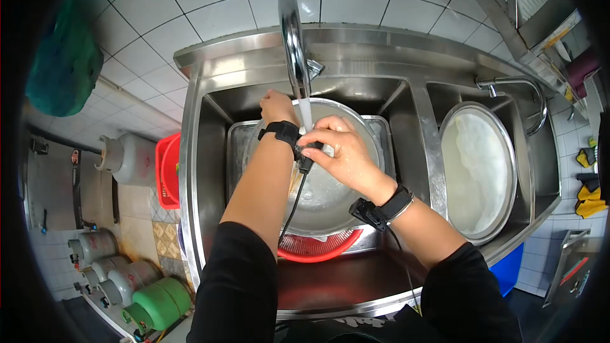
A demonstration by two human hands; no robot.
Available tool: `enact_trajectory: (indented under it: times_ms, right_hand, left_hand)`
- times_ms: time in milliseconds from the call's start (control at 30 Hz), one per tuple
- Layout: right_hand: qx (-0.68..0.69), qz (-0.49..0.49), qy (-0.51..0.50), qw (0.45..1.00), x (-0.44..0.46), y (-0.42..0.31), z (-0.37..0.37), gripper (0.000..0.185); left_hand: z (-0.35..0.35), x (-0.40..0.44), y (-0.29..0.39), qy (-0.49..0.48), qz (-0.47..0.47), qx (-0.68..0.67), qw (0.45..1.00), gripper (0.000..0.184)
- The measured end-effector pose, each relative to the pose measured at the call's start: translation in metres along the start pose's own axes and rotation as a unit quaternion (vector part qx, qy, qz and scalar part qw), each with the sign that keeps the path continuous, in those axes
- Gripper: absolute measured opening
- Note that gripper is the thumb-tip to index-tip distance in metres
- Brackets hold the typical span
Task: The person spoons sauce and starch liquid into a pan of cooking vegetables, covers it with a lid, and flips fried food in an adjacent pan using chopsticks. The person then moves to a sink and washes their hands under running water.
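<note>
My left hand [277, 107] is curled closed beside the faucet [291, 38], its fingers partly hidden, with nothing visible in it. On that wrist sits a black strap [281, 130] with a small black cabled device [305, 162]. My right hand [349, 155], wet and speckled, reaches across and pinches at this device with thumb and forefinger. Water streams from the faucet just behind the fingertips. Beneath both hands is a large round metal basin [373, 143] holding cloudy water. Another black strap [398, 202] with a cabled device is around my right wrist.
Under the basin are a rectangular metal tray [389, 152] and a red plastic basket [324, 249], inside the steel sink [213, 197]. The right sink compartment holds another round basin [510, 171] of cloudy liquid and a second faucet [540, 98]. Gas cylinders [159, 303] stand at lower left.
</note>
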State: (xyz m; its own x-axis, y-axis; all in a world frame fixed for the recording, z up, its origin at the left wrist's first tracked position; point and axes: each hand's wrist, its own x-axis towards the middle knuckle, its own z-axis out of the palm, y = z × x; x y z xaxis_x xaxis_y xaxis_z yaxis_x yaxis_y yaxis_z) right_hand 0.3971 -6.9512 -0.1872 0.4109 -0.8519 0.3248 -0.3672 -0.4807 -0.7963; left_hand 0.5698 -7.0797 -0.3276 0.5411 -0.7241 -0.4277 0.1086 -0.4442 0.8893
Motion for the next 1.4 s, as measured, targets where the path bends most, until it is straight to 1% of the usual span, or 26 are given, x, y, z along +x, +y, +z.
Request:
enact_trajectory:
  times_ms: [100, 167, 233, 267, 300, 333, 367, 433, 467, 567, 600, 633, 700, 733, 800, 833, 900, 933, 1033, 1067, 1100, 1200, 1267, 1300, 1333, 1400]
  right_hand:
    - [-0.008, 0.061, 0.06, 0.996, 0.005, 0.012, -0.006, 0.014]
    - [0.135, 0.167, 0.017, 0.976, 0.003, 0.016, -0.006, 0.013]
    - [0.287, 0.278, -0.011, 0.917, 0.006, 0.031, 0.0, 0.015]
    - [0.38, 0.307, -0.028, 0.872, 0.009, 0.035, 0.002, 0.016]
    - [0.47, 0.332, -0.046, 0.817, 0.013, 0.039, 0.005, 0.016]
    - [0.554, 0.351, -0.063, 0.752, 0.016, 0.042, 0.009, 0.017]
    - [0.567, 0.363, -0.059, 0.737, 0.018, 0.043, 0.018, 0.017]
    - [0.59, 0.389, -0.051, 0.706, 0.023, 0.043, 0.04, 0.018]
    - [0.514, 0.403, -0.055, 0.755, 0.025, 0.048, 0.045, 0.024]
    - [0.431, 0.268, -0.078, 0.858, 0.009, 0.036, 0.064, 0.036]
    - [0.377, 0.25, -0.111, 0.885, 0.002, 0.017, 0.064, 0.047]
    - [0.312, 0.248, -0.129, 0.908, -0.002, 0.014, 0.071, 0.057]
    - [0.393, 0.304, -0.158, 0.853, 0.007, 0.018, 0.061, 0.065]
    - [0.405, 0.349, -0.133, 0.834, 0.014, 0.021, 0.058, 0.064]
    - [0.427, 0.446, -0.082, 0.782, 0.018, 0.021, 0.054, 0.063]
    - [0.445, 0.449, -0.136, 0.763, 0.011, 0.024, 0.057, 0.068]
    - [0.431, 0.334, -0.148, 0.825, -0.001, 0.011, 0.073, 0.078]
    - [0.472, 0.357, -0.212, 0.778, 0.002, 0.014, 0.062, 0.087]
    - [0.454, 0.429, -0.075, 0.777, 0.017, 0.034, 0.059, 0.088]
    - [0.479, 0.467, -0.076, 0.74, 0.017, 0.03, 0.06, 0.087]
    - [0.496, 0.407, -0.128, 0.756, 0.01, 0.023, 0.064, 0.084]
    - [0.572, 0.346, -0.12, 0.734, 0.013, 0.015, 0.068, 0.064]
    - [0.575, 0.407, -0.07, 0.707, 0.023, 0.025, 0.061, 0.059]
    - [0.574, 0.437, -0.046, 0.691, 0.025, 0.033, 0.057, 0.056]
    - [0.633, 0.379, -0.087, 0.669, 0.019, 0.047, 0.061, 0.05]
    - [0.655, 0.349, -0.131, 0.657, 0.018, 0.025, 0.053, 0.055]
  left_hand:
    - [0.003, 0.003, -0.011, -0.098, -0.07, -0.137, 0.983, 0.047]
    - [0.006, -0.008, -0.01, -0.114, -0.07, -0.197, 0.971, 0.043]
    - [0.001, -0.037, 0.001, -0.108, -0.045, -0.227, 0.967, 0.038]
    - [-0.012, -0.056, 0.004, -0.141, -0.005, -0.226, 0.964, 0.029]
    - [-0.023, -0.094, 0.029, -0.156, -0.062, -0.273, 0.947, 0.02]
    - [-0.038, -0.096, 0.024, -0.287, -0.135, -0.308, 0.897, 0.017]
    - [-0.053, -0.096, 0.019, -0.41, -0.205, -0.333, 0.824, 0.015]
    - [-0.056, -0.119, 0.002, -0.355, -0.212, -0.414, 0.811, 0.023]
    - [-0.054, -0.128, -0.002, -0.327, -0.215, -0.454, 0.801, 0.028]
    - [-0.059, -0.149, 0.024, -0.248, -0.226, -0.406, 0.85, 0.038]
    - [-0.064, -0.14, 0.018, -0.258, -0.255, -0.374, 0.853, 0.043]
    - [-0.059, -0.135, 0.012, -0.25, -0.229, -0.354, 0.872, 0.046]
    - [-0.048, -0.143, 0.009, -0.226, -0.179, -0.311, 0.905, 0.052]
    - [-0.038, -0.157, 0.008, -0.257, -0.167, -0.289, 0.907, 0.06]
    - [-0.042, -0.168, 0.016, -0.257, -0.183, -0.293, 0.903, 0.061]
    - [-0.047, -0.165, 0.018, -0.266, -0.202, -0.267, 0.904, 0.07]
    - [-0.048, -0.155, 0.005, -0.221, -0.187, -0.295, 0.911, 0.071]
    - [-0.049, -0.149, 0.0, -0.2, -0.177, -0.305, 0.914, 0.072]
    - [-0.048, -0.186, 0.026, -0.225, -0.119, -0.182, 0.95, 0.074]
    - [-0.054, -0.195, 0.041, -0.25, -0.113, -0.138, 0.952, 0.073]
    - [-0.057, -0.187, 0.039, -0.233, -0.088, -0.157, 0.956, 0.069]
    - [-0.047, -0.152, 0.012, -0.185, -0.009, -0.217, 0.959, 0.06]
    - [-0.023, -0.134, -0.017, -0.168, 0.161, -0.015, 0.972, 0.055]
    - [-0.017, -0.134, -0.02, -0.154, 0.242, 0.085, 0.954, 0.052]
    - [-0.032, -0.129, -0.028, -0.079, 0.454, 0.179, 0.869, 0.048]
    - [-0.067, -0.125, 0.0, -0.152, 0.468, 0.269, 0.828, 0.038]
